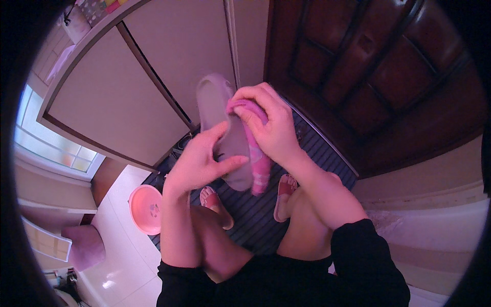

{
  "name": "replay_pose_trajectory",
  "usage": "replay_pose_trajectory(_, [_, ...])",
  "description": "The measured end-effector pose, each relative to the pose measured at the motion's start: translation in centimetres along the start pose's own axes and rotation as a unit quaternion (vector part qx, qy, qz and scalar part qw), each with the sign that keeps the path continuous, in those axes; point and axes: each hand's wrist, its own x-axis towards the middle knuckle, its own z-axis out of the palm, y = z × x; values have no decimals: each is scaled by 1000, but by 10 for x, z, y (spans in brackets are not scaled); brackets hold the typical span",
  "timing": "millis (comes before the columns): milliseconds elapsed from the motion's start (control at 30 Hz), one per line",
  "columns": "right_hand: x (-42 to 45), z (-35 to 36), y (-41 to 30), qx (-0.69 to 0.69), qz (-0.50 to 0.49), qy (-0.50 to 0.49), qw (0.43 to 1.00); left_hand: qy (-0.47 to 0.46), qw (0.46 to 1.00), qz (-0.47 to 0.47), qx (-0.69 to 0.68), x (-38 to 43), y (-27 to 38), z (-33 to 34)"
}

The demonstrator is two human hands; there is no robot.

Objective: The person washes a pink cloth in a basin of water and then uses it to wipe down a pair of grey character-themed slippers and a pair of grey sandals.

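A pale grey-lilac slide slipper [215, 103] is held up before me, its toe and heel slightly blurred. My left hand [203, 161] grips its left side, with thumb and forefinger spread across the slipper; the other fingers are hidden. In my right hand [268, 119] is a pink patterned cloth [260, 167], pinched near its top between thumb and fingers. The cloth hangs down along the slipper's right edge. Whether the two touch all along that edge I cannot tell.
A pink plastic basin [146, 209] stands to the left on white floor tiles [115, 264]. Below are a dark ribbed mat [249, 230] and my feet in red-strapped slippers [211, 199]. Ahead rise a pale cabinet [115, 92] and a dark panelled door [356, 76].
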Motion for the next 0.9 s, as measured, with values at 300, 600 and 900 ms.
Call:
replay_pose_trajectory(300, [17,-11,15,-83,-41,42,995,-85,993,61,55,-1,9,11])
replay_pose_trajectory(600, [12,-17,10,-69,-4,-10,998,-61,995,34,72,3,8,6])
replay_pose_trajectory(900, [-7,-11,-7,18,4,-103,995,17,999,-31,-10,3,-1,-5])
